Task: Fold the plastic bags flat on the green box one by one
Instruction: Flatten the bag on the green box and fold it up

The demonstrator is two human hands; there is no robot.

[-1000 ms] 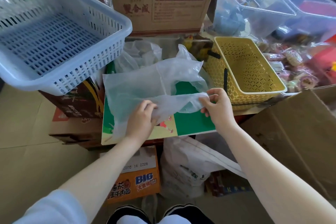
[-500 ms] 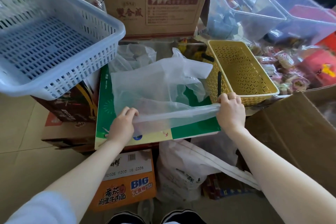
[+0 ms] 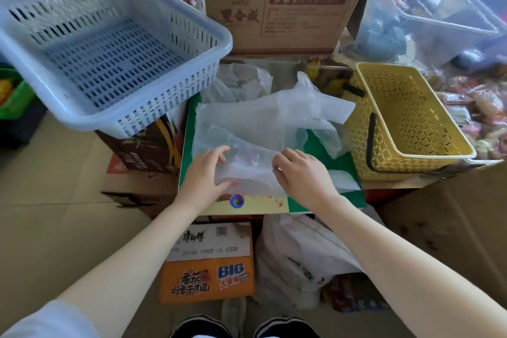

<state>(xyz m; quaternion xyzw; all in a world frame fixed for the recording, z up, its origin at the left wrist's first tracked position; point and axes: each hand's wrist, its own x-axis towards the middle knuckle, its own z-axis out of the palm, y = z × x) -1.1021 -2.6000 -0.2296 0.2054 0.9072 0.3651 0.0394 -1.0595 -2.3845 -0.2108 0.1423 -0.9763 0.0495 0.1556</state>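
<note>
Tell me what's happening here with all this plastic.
A person is folding a clear plastic bag on top of a green box. The left hand and right hand both work its near edge. More crumpled bags wait behind, between a blue basket and a yellow basket.

Place: you're in a shop's stock corner.
Signs: printed cartons [image 3: 285, 5], noodle box [image 3: 210, 263], clear bins [image 3: 439, 16] of wrapped snacks [image 3: 472, 110], baskets [image 3: 109, 46].

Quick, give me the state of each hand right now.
Left hand: open, fingers spread on the plastic bag.
Right hand: fingers curled, pinching the same bag's near fold.
</note>
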